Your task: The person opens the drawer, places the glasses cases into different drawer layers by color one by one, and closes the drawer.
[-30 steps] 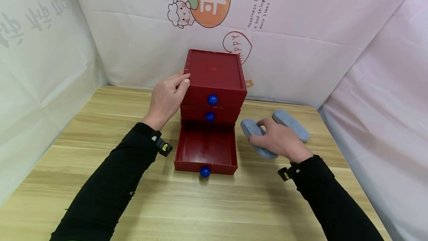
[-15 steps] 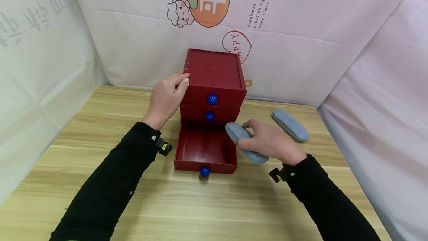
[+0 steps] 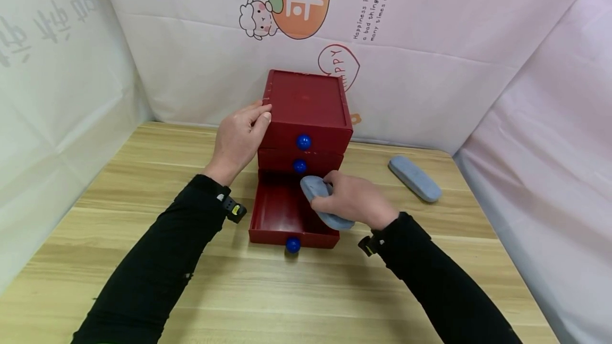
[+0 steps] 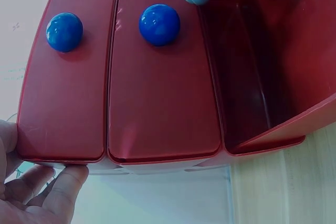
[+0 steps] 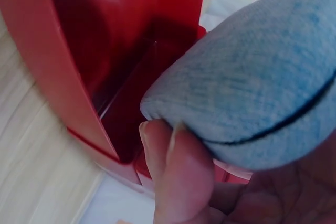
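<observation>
A dark red drawer cabinet point(image 3: 306, 100) with blue knobs stands mid-table; its bottom drawer point(image 3: 274, 216) is pulled out, the upper two drawers closed. My left hand point(image 3: 239, 137) holds the cabinet's upper left edge; in the left wrist view, bent fingers point(image 4: 63, 192) touch its side. Between thumb and fingers, my right hand point(image 3: 356, 199) grips a light blue glasses case point(image 3: 314, 189), tilted above the right part of the pulled-out drawer. The right wrist view shows the case's dark seam point(image 5: 294, 119) close up. What I see of the drawer's floor is bare; the case hides the rest.
A second light blue glasses case point(image 3: 415, 178) lies on the wooden table point(image 3: 306, 296), to the right of the cabinet. White printed cloth point(image 3: 191, 68) hangs behind the table and on both sides. The bottom drawer's blue knob point(image 3: 293, 245) juts out at the front.
My right hand has carried the glasses case leftward from beside the other case to above the pulled-out drawer. The left hand and the cabinet have stayed in place.
</observation>
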{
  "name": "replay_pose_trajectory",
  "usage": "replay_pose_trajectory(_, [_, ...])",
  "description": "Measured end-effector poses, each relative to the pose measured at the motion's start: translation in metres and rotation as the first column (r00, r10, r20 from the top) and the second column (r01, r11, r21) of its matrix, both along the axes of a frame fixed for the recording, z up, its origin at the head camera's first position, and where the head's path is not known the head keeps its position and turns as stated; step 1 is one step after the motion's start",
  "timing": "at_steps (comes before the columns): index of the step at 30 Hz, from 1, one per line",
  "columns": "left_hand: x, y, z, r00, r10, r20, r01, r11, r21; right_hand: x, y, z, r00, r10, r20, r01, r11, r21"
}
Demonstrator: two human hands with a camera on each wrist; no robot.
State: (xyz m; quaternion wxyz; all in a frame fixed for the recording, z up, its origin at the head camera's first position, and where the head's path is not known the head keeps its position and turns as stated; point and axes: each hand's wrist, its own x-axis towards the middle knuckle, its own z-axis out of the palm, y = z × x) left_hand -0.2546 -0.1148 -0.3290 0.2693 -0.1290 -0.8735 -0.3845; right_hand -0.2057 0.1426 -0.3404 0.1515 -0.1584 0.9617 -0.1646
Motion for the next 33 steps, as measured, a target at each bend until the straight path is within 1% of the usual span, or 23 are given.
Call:
replay_pose_trajectory(4, [0.000, 0.000, 0.000, 1.000, 0.002, -0.002, -0.002, 1.000, 0.002, -0.002, -0.009, -0.005, 1.000, -0.012, -0.012, 0.012, 1.000, 0.022])
replay_pose_trajectory(8, [0.001, 0.001, 0.001, 1.000, 0.001, -0.004, -0.001, 1.000, 0.001, -0.003, -0.014, -0.010, 0.999, -0.018, -0.044, 0.020, 0.999, 0.050])
replay_pose_trajectory(20, [0.002, 0.000, 0.000, 1.000, -0.005, 0.000, 0.005, 1.000, 0.013, -0.005, -0.025, -0.022, 0.992, -0.040, -0.117, 0.052, 0.993, 0.105])
replay_pose_trajectory(27, [0.002, 0.000, 0.000, 1.000, -0.007, -0.002, 0.007, 1.000, 0.019, -0.005, -0.031, -0.030, 0.985, -0.052, -0.167, 0.074, 0.989, 0.128])
replay_pose_trajectory(33, [0.001, -0.001, -0.001, 1.000, -0.009, 0.003, 0.009, 1.000, 0.022, -0.005, -0.035, -0.038, 0.975, -0.035, -0.220, 0.070, 0.986, 0.154])
